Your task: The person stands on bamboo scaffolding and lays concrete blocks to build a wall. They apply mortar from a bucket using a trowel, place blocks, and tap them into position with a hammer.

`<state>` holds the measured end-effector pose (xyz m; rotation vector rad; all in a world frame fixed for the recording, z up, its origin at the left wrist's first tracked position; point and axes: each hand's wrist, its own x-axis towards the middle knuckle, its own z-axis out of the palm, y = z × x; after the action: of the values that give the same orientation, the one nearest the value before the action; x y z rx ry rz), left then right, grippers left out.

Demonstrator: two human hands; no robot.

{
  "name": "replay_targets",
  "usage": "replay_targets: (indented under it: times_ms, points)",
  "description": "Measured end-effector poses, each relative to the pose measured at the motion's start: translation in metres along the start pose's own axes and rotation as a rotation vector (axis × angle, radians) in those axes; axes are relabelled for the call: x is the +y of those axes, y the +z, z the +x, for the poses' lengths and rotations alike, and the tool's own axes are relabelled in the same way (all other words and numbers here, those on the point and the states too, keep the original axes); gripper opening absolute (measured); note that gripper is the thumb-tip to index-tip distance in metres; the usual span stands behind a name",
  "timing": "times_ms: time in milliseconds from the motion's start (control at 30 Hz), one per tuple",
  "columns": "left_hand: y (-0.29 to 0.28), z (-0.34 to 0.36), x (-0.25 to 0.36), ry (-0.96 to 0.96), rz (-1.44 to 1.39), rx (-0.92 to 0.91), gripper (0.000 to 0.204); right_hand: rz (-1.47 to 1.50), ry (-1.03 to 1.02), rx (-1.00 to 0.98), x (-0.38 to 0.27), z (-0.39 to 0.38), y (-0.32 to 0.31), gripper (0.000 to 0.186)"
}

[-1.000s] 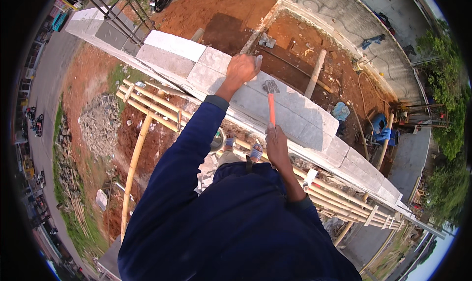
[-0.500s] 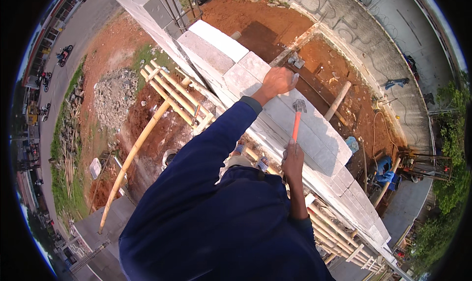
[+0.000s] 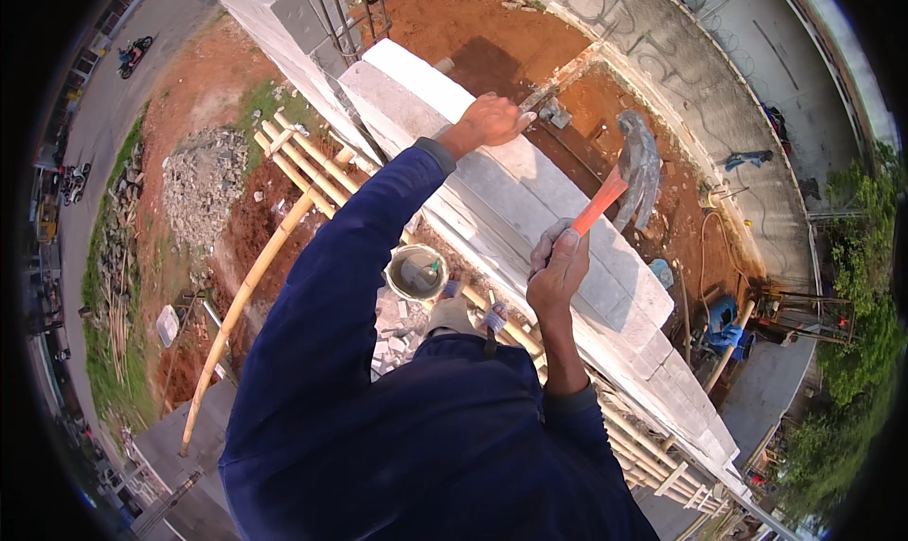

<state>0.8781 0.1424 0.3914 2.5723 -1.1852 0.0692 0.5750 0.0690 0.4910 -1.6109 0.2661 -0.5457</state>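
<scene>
My right hand (image 3: 560,265) is closed round the orange handle of a claw hammer (image 3: 637,170). The hammer is held up above the wall, and its grey head points away from me. Pale lightweight blocks form the wall top (image 3: 605,248), which runs diagonally from far left to near right. My left hand (image 3: 492,122) grips a light block (image 3: 416,76) in the top course, its fingers bent over the far edge and partly hidden. My left arm reaches across in a dark blue sleeve.
Below on my side are bamboo scaffold poles (image 3: 251,309), a bucket of grey mix (image 3: 416,271) and broken block pieces (image 3: 392,338). Steel bars (image 3: 345,21) rise at the wall's far end. Beyond the wall lie red soil (image 3: 435,30) and a concrete boundary wall (image 3: 700,78).
My right hand has lifted the hammer from close to the block top to well above it. My left hand has shifted left and away along the wall. The bucket has come into view.
</scene>
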Motion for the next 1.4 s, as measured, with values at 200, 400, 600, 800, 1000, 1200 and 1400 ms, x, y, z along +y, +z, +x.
replay_targets:
  times_ms: [200, 400, 600, 800, 1000, 1200, 1400]
  points:
    - [-0.009, -0.009, -0.006, 0.039, -0.008, -0.04, 0.047, -0.24, 0.521, -0.148, 0.051, -0.033, 0.026, 0.049]
    - [-0.006, 0.0, 0.002, 0.124, -0.012, 0.013, 0.044, -0.309, 0.355, 0.003, 0.023, -0.018, 0.03, 0.059]
    - [-0.019, -0.004, 0.002, 0.006, -0.129, -0.04, 0.063, -0.257, 0.52, -0.076, 0.016, -0.043, -0.009, 0.06]
    - [-0.015, 0.001, -0.001, 0.025, -0.052, -0.122, 0.065, -0.393, 0.448, 0.157, 0.013, -0.073, -0.078, 0.059]
    - [-0.008, 0.006, -0.013, 0.123, -0.03, -0.132, 0.062, -0.232, 0.594, 0.112, 0.009, -0.126, -0.135, 0.061]
    - [-0.017, 0.005, -0.006, 0.22, 0.125, -0.189, 0.054, -0.166, 0.937, 0.018, -0.031, -0.262, -0.272, 0.054]
    - [0.035, 0.0, 0.16, 0.212, -0.236, -0.033, 0.052, 0.371, 1.125, 0.675, 0.026, -0.355, -0.344, 0.033]
